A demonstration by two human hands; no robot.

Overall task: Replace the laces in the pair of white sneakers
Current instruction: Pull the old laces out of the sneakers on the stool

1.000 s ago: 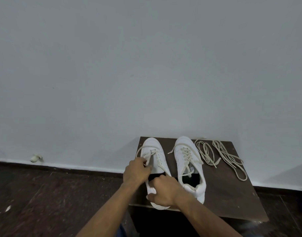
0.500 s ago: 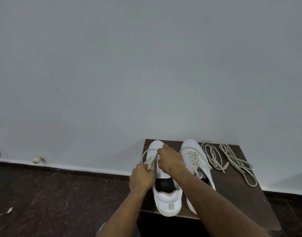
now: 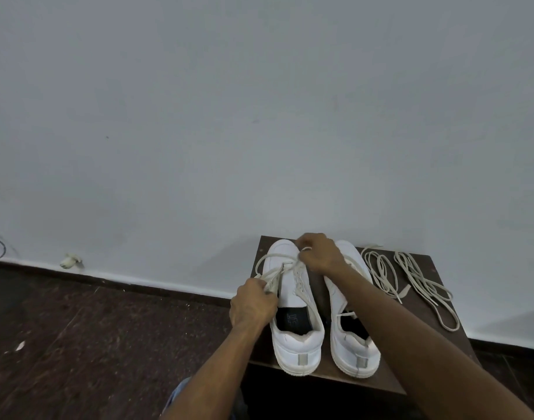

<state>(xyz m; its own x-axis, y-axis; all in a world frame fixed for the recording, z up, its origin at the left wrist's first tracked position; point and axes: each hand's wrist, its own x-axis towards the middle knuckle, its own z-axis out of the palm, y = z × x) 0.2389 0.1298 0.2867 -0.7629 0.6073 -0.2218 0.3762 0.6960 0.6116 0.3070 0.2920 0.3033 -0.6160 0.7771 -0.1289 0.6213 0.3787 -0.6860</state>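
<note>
Our right hand [image 3: 320, 253] is moving up to the toe, pinching the old lace [image 3: 271, 262]; our left hand [image 3: 253, 301] is gripping it too. We are pulling slowly, one hole each time.

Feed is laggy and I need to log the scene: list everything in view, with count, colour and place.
sneakers: 2, white, side by side on the table, heels toward the camera
threaded lace: 1, cream, on the left sneaker
loose laces: 2, cream, right part of the table
table: 1, dark brown, against the wall
wall: 1, grey-white
floor: dark speckled
left hand: grips the threaded lace
right hand: pinches the lace near the toe
</note>
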